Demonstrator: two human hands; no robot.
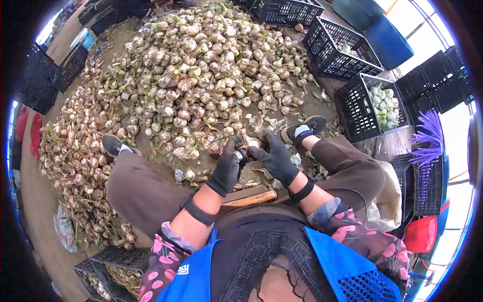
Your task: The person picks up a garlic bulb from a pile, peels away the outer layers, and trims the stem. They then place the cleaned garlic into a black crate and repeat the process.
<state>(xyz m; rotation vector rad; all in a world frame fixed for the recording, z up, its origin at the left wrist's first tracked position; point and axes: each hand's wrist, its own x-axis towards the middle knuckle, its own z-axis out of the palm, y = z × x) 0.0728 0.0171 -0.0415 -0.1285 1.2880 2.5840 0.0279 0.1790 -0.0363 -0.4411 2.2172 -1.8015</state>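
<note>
My left hand (227, 167), in a dark glove, has its fingers curled against a pale garlic bulb (251, 143). A small shiny bit shows at its thumb, too small to name. From the other side, my right hand (277, 162), gloved likewise, closes thumb and fingers on the same bulb. Both hands meet in front of my lap, just short of a big heap of garlic bulbs (201, 75) with stems and dirt on them. Loose skins (266, 123) and trimmings lie around the hands. Below the wrists is a wooden piece (251, 198).
At the right stands a black crate (356, 118) holding cleaned pale bulbs (385, 106); another black crate (327, 55) is behind it. Purple gloves (428, 136) hang over stacked crates. Further crates (118, 259) stand at lower left. My legs spread either side.
</note>
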